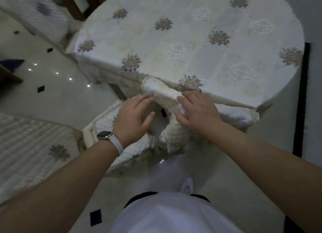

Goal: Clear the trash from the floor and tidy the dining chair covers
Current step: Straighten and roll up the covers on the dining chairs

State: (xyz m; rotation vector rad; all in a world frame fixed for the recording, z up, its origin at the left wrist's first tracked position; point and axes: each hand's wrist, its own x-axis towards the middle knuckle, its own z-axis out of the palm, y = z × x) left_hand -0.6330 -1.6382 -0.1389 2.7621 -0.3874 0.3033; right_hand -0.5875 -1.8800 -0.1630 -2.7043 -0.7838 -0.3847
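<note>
A cream quilted chair cover (162, 93) is bunched into a roll at the near edge of the dining table. My right hand (196, 112) grips the roll's right end, fingers curled into the fabric. My left hand (134, 116), with a white watch on the wrist, rests with spread fingers on the cover's lower folds (174, 133), which drape over a chair below the table edge. No trash shows on the visible floor.
The table wears a cream cloth with embroidered flowers (191, 46). Another covered chair (31, 145) stands at the left, and a third (34, 11) at the far left. Glossy white floor tiles with black diamonds (52, 93) surround me. My white shoe (187, 185) is below.
</note>
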